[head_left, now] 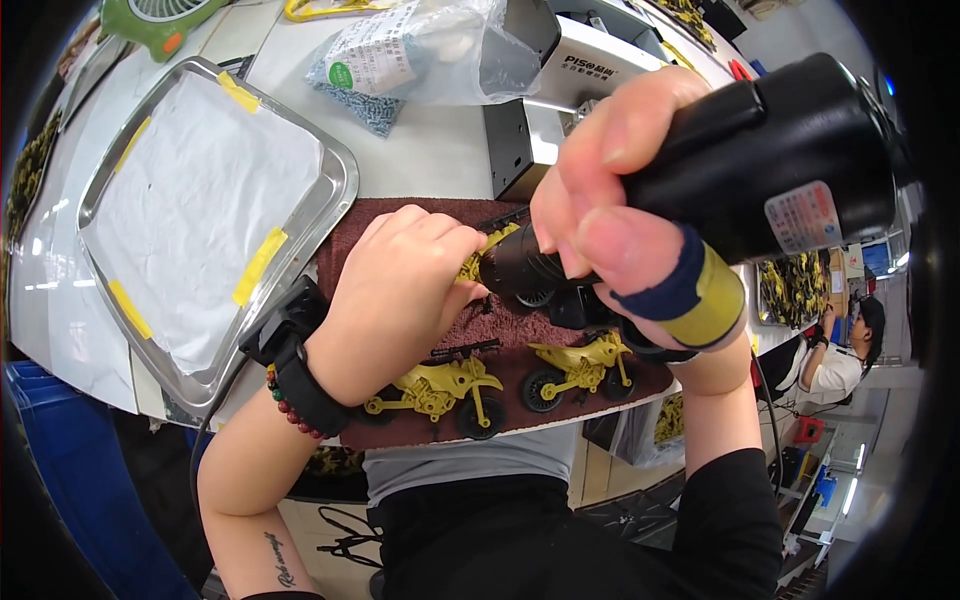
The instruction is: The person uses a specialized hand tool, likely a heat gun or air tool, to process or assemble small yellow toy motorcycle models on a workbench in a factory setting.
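Note:
My right hand (625,190) grips a thick black electric screwdriver (740,150), its dark nose angled down to the left. The thumb is wrapped in navy and yellow tape. At the nose, my left hand (405,275) pinches a yellow toy motorcycle (474,266), mostly covered by the fingers and the tool. The screwdriver's tip against it is hidden. Nearer to me, two yellow toy motorcycles with black wheels, a left one (440,388) and a right one (582,368), lie on a maroon cloth (347,240).
A metal tray (345,185) lined with white paper and yellow tape stands at the left. Behind the cloth are a clear bag of small blue-grey pieces (370,105) and a boxy machine (600,62). A green fan (160,35) is far left. At right, a person (838,365) sits near a tray of yellow parts (795,285).

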The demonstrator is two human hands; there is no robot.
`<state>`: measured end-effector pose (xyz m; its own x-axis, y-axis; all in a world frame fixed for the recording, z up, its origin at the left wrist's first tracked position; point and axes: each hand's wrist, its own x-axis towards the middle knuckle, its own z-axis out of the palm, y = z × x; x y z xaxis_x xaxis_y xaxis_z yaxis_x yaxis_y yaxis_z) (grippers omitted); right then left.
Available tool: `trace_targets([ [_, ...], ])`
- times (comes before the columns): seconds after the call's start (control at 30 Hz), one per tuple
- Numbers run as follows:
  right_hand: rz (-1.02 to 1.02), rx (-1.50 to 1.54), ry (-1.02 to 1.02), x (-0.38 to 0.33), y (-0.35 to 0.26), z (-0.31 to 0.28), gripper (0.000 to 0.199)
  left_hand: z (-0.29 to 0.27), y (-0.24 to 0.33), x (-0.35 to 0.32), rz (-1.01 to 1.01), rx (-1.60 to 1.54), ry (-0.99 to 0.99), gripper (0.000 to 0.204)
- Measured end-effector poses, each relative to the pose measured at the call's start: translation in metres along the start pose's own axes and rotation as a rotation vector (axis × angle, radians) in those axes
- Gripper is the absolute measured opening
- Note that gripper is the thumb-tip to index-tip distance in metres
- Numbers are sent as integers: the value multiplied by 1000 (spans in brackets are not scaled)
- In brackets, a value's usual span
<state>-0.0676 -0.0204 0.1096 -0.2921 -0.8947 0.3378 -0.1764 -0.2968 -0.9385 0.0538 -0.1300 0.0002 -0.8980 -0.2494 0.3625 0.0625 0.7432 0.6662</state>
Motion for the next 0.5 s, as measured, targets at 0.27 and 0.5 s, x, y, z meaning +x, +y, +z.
trace_targets([
  [0.27, 47, 130, 48, -3, -10, 12, 31, -2, 9, 0, -70, -46, -21, 29],
  [0.5, -236, 233, 34, 4, -60, -71, 22, -6, 10, 1, 26, 124, -3, 32],
])
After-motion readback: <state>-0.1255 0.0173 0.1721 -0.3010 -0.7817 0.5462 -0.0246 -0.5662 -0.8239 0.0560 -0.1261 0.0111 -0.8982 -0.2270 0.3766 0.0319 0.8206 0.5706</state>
